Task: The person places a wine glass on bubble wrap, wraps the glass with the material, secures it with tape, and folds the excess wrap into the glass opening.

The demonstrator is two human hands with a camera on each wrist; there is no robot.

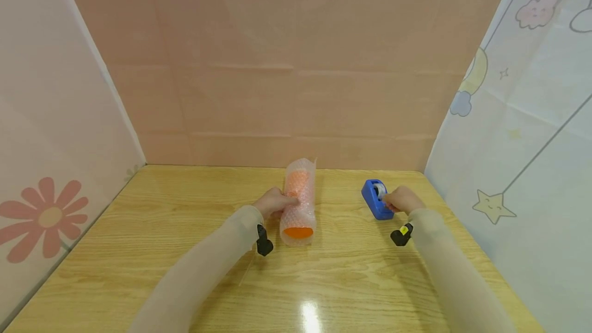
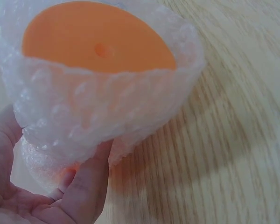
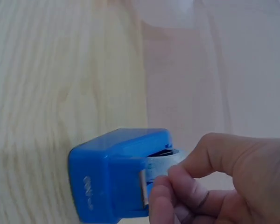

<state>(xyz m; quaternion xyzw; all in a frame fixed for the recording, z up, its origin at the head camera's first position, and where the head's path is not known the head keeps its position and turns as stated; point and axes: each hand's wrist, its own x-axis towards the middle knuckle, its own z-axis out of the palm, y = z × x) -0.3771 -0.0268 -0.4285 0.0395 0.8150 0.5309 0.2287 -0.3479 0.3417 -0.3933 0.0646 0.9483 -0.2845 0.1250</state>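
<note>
A roll of bubble wrap around an orange object point(image 1: 299, 217) lies on the table, its flat orange end point(image 2: 98, 39) showing at the near opening with a small dimple in it. My left hand point(image 1: 276, 201) grips the bubble wrap point(image 2: 84, 102) from the left side, thumb and fingers curled round it. Off to the right stands a blue tape dispenser point(image 1: 372, 202) with a roll of clear tape point(image 3: 161, 165) in it. Over its cutter, my right hand point(image 3: 210, 182) pinches the tape between thumb and forefinger; the tape's end is hidden by the fingers.
The wooden table point(image 1: 185, 194) runs back to a pinkish-tan back wall point(image 1: 296, 66). Printed side panels stand at left point(image 1: 55, 91) and right point(image 1: 532, 132), the right one close to the dispenser. A black wrist camera point(image 1: 263, 240) sits at the left wrist.
</note>
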